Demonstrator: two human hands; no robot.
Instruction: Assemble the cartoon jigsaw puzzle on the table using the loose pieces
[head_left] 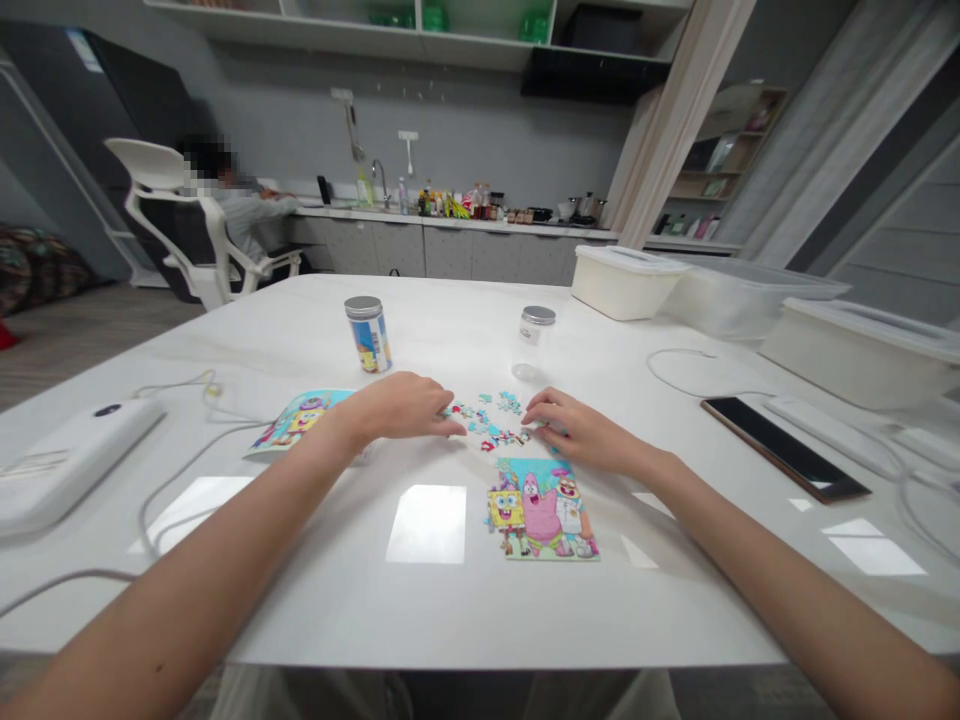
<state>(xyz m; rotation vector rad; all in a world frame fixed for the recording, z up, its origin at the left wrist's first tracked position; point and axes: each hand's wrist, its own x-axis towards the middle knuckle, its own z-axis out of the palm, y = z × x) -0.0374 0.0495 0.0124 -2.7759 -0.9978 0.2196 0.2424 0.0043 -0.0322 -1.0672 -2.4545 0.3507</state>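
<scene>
Assembled puzzle section point(541, 508) was observed flat on the white table point(315, 610). Beyond it, loose pieces point(491, 425) were flanked by left hand point(409, 408) and right hand point(564, 425); fingers were curled, grip undeterminable.

Grey walls point(480, 130) rise over wood-look flooring point(97, 320), grey cabinets point(480, 252) and white shelving point(352, 28).
</scene>
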